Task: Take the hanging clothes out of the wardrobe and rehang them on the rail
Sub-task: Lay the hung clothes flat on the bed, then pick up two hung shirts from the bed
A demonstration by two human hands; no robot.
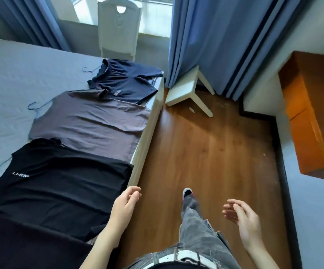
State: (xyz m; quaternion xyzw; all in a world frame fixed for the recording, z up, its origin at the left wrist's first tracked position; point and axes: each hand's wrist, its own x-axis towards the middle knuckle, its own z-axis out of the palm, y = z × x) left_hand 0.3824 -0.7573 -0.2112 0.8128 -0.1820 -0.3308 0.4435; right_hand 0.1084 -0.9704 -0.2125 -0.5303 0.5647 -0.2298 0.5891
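— Shirts, where are they?
— Laid flat in a row along the right edge of the bed (12,78), on the left. Nearest is a black shirt (60,183), then a grey shirt (91,123), farthest a navy shirt (126,80).
— And the hands?
— Both loose and holding nothing: left hand (125,204) by the bed's near corner, right hand (242,218) over the wood floor (215,152).
— Beyond?
— A white stool (186,88) against blue curtains (225,35).

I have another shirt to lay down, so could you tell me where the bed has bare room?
The bare sheet left of the navy shirt and grey shirt is free. The floor-side edge is crowded, down to the black shirt.
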